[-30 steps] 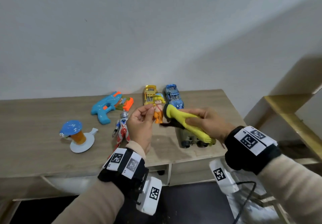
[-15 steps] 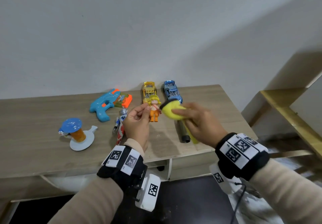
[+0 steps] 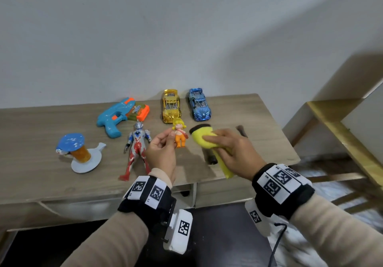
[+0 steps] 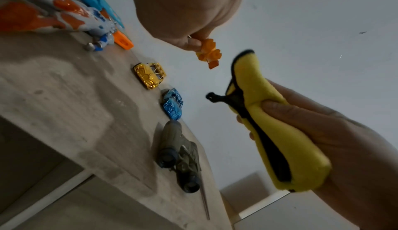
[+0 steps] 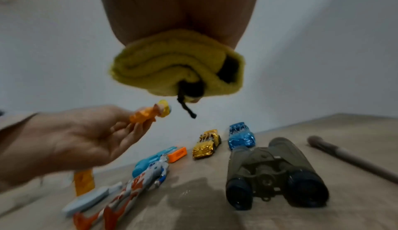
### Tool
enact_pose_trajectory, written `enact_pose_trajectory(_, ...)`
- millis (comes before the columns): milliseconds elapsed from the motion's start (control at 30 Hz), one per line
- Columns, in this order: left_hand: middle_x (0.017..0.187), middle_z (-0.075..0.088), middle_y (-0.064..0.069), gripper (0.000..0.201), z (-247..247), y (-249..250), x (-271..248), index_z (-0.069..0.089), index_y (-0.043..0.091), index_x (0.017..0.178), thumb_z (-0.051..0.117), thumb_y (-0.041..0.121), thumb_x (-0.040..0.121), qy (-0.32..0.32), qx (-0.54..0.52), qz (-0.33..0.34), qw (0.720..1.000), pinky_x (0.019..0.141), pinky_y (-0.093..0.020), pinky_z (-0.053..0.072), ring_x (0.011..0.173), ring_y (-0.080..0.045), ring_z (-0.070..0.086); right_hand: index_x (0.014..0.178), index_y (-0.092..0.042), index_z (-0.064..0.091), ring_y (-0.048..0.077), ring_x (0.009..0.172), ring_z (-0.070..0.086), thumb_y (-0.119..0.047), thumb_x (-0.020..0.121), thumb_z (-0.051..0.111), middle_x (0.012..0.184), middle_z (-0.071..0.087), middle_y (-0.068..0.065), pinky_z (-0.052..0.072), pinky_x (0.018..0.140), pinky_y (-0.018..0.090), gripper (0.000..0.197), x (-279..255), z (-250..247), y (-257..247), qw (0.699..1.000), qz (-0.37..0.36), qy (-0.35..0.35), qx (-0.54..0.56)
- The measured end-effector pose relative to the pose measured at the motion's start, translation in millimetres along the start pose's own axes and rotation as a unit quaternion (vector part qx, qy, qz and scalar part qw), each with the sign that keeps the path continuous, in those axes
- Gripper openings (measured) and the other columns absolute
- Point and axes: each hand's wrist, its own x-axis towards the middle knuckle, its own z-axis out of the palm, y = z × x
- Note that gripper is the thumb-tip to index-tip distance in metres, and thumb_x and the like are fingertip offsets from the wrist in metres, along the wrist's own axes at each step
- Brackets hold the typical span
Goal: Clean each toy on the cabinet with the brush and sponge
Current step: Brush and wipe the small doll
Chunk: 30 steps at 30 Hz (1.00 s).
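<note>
Sponge (image 3: 204, 139), squeezed in right hand (image 3: 234, 152), has drawn back from left-pinched figurine (image 3: 179, 135).

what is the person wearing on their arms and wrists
Both arms wear beige long sleeves. Each wrist carries a wide black band: the left band and the right band both bear white patches printed with black square code markers. A white box with its own marker hangs under the left wrist, another box under the right, with a thin black cable trailing down. The hands are bare.

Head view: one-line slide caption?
Left hand pinches small doll beside yellow sponge gripped by right hand above cabinet.
</note>
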Motion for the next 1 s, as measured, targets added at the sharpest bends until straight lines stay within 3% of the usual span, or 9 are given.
enact_pose_trajectory(100, 0.081, 0.067, 0.000, 0.011, 7, -10, -6, 0.065, 0.014, 0.091, 0.063, 0.003, 0.087, 0.002, 0.009, -0.009, 1.000, 0.061, -0.012, 0.052, 0.060, 0.002, 0.065, 0.115, -0.021, 0.065, 0.032, 0.104, 0.058, -0.015, 0.084, 0.057, 0.115, 0.061, 0.015, 0.037, 0.100, 0.026, 0.033, -1, -7, 24, 0.995, 0.089, 0.053, 0.007)
enact_pose_trajectory(200, 0.082, 0.067, -0.001, 0.010, 19, -18, -16, 0.064, 0.008, 0.096, 0.063, 0.002, 0.087, -0.002, 0.010, -0.020, 1.000, 0.061, -0.011, 0.053, 0.058, 0.003, 0.064, 0.121, -0.018, 0.061, 0.032, 0.110, 0.055, -0.008, 0.087, 0.057, 0.125, 0.054, 0.018, 0.034, 0.093, 0.023, 0.035, -4, -18, 50, 0.985, 0.156, 0.071, -0.031)
enact_pose_trajectory(333, 0.079, 0.067, 0.000, 0.010, 41, -29, -27, 0.066, 0.008, 0.093, 0.063, 0.001, 0.087, -0.002, 0.016, -0.020, 1.000, 0.058, -0.011, 0.051, 0.057, 0.004, 0.064, 0.124, -0.016, 0.058, 0.037, 0.114, 0.051, -0.009, 0.089, 0.052, 0.132, 0.048, 0.021, 0.036, 0.097, 0.032, 0.036, -14, -31, 100, 0.965, 0.247, 0.061, -0.072)
enact_pose_trajectory(500, 0.079, 0.067, 0.000, 0.011, 71, -46, -40, 0.066, 0.006, 0.095, 0.061, -0.001, 0.088, -0.008, 0.021, -0.024, 0.999, 0.056, -0.009, 0.049, 0.057, 0.003, 0.063, 0.121, -0.012, 0.060, 0.044, 0.109, 0.052, -0.003, 0.087, 0.052, 0.129, 0.047, 0.026, 0.040, 0.094, 0.041, 0.037, -31, -36, 169, 0.949, 0.292, 0.056, -0.106)
enact_pose_trajectory(733, 0.081, 0.067, -0.001, 0.015, 95, -72, -49, 0.066, 0.013, 0.089, 0.062, -0.001, 0.087, 0.001, 0.048, -0.017, 0.999, 0.059, -0.011, 0.050, 0.062, 0.002, 0.065, 0.131, -0.015, 0.050, 0.044, 0.120, 0.042, -0.013, 0.089, 0.051, 0.145, 0.034, 0.021, 0.034, 0.100, 0.043, 0.042, -37, -26, 223, 0.940, 0.299, -0.086, -0.140)
enact_pose_trajectory(800, 0.080, 0.068, 0.000, 0.014, 96, -78, -48, 0.067, 0.013, 0.090, 0.062, 0.000, 0.087, 0.008, 0.063, -0.009, 0.998, 0.060, -0.011, 0.051, 0.063, 0.001, 0.066, 0.124, -0.012, 0.056, 0.046, 0.116, 0.045, -0.017, 0.086, 0.057, 0.138, 0.043, 0.022, 0.039, 0.093, 0.048, 0.038, -34, -26, 221, 0.942, 0.279, -0.077, -0.171)
enact_pose_trajectory(867, 0.081, 0.069, 0.000, 0.012, 95, -81, -45, 0.068, 0.011, 0.093, 0.064, 0.002, 0.087, 0.017, 0.080, -0.002, 0.997, 0.061, -0.012, 0.051, 0.065, -0.001, 0.066, 0.103, -0.005, 0.066, 0.046, 0.103, 0.054, -0.019, 0.079, 0.060, 0.116, 0.059, 0.025, 0.046, 0.081, 0.050, 0.028, -28, -24, 211, 0.952, 0.228, -0.057, -0.195)
enact_pose_trajectory(933, 0.082, 0.069, 0.001, 0.012, 91, -82, -41, 0.068, 0.015, 0.091, 0.065, 0.004, 0.087, 0.029, 0.092, 0.002, 0.995, 0.062, -0.013, 0.051, 0.067, -0.002, 0.066, 0.080, -0.003, 0.069, 0.041, 0.084, 0.061, -0.025, 0.077, 0.050, 0.091, 0.067, 0.022, 0.050, 0.070, 0.040, 0.029, -21, -17, 203, 0.966, 0.181, -0.038, -0.182)
enact_pose_trajectory(1000, 0.082, 0.070, 0.001, 0.014, 86, -82, -36, 0.068, 0.019, 0.089, 0.065, 0.005, 0.087, 0.046, 0.100, 0.003, 0.994, 0.063, -0.013, 0.052, 0.070, -0.003, 0.066, 0.074, -0.002, 0.067, 0.039, 0.080, 0.058, -0.026, 0.083, 0.049, 0.081, 0.065, 0.020, 0.046, 0.070, 0.037, 0.031, -16, -7, 195, 0.977, 0.161, -0.042, -0.132)
